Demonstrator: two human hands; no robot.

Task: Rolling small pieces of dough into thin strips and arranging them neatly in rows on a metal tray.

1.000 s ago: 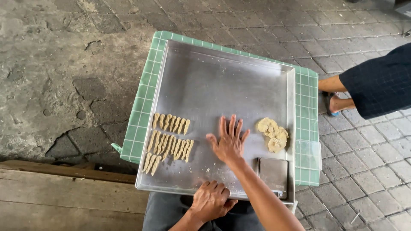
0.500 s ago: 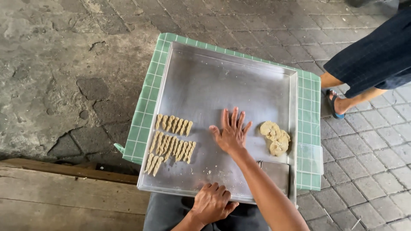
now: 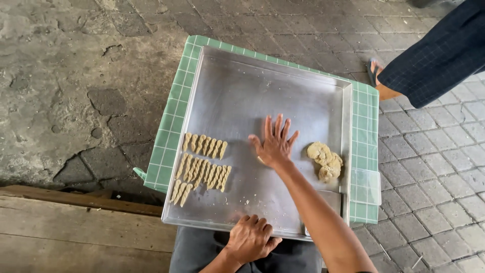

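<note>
Nearest, at the near rim of the metal tray [image 3: 303,91]: left hand [image 3: 250,237], fingers curled together over the tray's edge, gripping it.

Mid-tray: right hand [image 3: 274,144], palm down and flat on the metal, fingers spread apart and holding nothing; whether a bit of dough lies under the palm cannot be told.

Left part of the tray: twisted dough sticks [image 3: 202,162], laid side by side in three rows.

Right part of the tray, just beside the right hand: lump of raw dough [image 3: 325,161], touching nothing else. A flat metal scraper [image 3: 323,202] lies near it, toward the near rim.

Under the tray: green tiled worktop [image 3: 365,121].

Beyond the worktop: another person's leg and sandalled foot [image 3: 376,76] on the paving.

Risk, as a judgement: a wide sweep of the flat hand could knock the rows askew.
</note>
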